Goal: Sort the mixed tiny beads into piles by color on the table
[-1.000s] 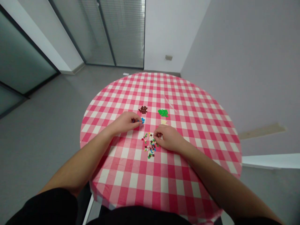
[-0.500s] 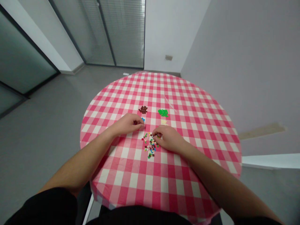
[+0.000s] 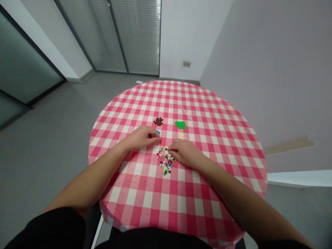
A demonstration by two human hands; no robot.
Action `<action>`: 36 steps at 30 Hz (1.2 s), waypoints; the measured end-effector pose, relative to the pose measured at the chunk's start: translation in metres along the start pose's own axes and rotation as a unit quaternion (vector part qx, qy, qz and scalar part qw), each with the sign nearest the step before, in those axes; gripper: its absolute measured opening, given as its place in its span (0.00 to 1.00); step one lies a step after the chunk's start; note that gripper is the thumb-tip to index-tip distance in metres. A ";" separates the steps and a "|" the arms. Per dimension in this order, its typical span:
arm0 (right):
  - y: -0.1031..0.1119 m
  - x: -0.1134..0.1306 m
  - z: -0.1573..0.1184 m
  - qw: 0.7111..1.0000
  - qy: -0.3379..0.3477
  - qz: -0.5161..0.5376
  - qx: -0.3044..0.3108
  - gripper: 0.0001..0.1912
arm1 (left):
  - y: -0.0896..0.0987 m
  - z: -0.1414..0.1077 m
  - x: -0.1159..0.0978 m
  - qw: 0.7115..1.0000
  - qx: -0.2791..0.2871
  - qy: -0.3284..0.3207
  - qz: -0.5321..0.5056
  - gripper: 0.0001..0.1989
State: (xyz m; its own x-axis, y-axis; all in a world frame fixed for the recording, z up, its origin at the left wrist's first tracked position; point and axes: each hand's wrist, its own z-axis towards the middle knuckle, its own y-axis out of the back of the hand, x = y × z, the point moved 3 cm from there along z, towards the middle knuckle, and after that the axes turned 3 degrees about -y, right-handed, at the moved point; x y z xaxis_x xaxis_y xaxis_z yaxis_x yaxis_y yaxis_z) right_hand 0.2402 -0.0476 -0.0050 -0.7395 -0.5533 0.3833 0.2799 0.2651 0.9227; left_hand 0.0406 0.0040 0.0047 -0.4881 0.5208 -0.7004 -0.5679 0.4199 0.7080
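Observation:
A loose pile of small mixed-colour pieces, like tiny building bricks, lies on the checked tablecloth. My right hand rests at its upper right edge, thumb and fingertips pinched together; whatever is between them is too small to make out. To the upper left, my left hand is curled with thumb and fingers close together, its hold hidden. Just by those fingertips sit a few blue pieces, partly covered by the hand. Dark pieces show under its curled fingers.
Beyond my hands lie a dark brown heap, a green heap and a small cream heap of pieces. They share a round table with a red-and-white checked cloth. A wall stands close on the right.
The fingers of my right hand have closed tighter and shifted slightly left at the mixed pile. My left hand stays where it was.

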 end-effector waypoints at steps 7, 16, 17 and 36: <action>-0.003 0.005 0.001 0.999 0.017 -0.036 0.003 0.13 | -0.002 0.001 0.000 1.000 -0.004 -0.024 -0.007 0.07; 0.009 -0.004 0.000 0.970 -0.032 0.192 -0.149 0.06 | -0.011 0.002 -0.008 0.994 -0.042 -0.099 -0.030 0.06; 0.010 -0.005 0.000 0.966 -0.035 0.202 -0.160 0.05 | -0.012 0.003 -0.009 0.993 -0.045 -0.103 -0.036 0.06; 0.008 -0.003 -0.001 0.952 -0.052 0.240 -0.182 0.06 | -0.017 0.002 -0.021 0.995 -0.033 -0.086 -0.042 0.08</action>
State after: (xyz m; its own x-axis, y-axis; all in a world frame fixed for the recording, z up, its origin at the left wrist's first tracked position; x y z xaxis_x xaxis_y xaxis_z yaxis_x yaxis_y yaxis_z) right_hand 0.2448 -0.0444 0.0017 -0.5237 -0.3508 0.7763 0.7809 0.1665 0.6021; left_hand 0.0618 -0.0130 0.0078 -0.3197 0.6075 -0.7271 -0.6470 0.4207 0.6360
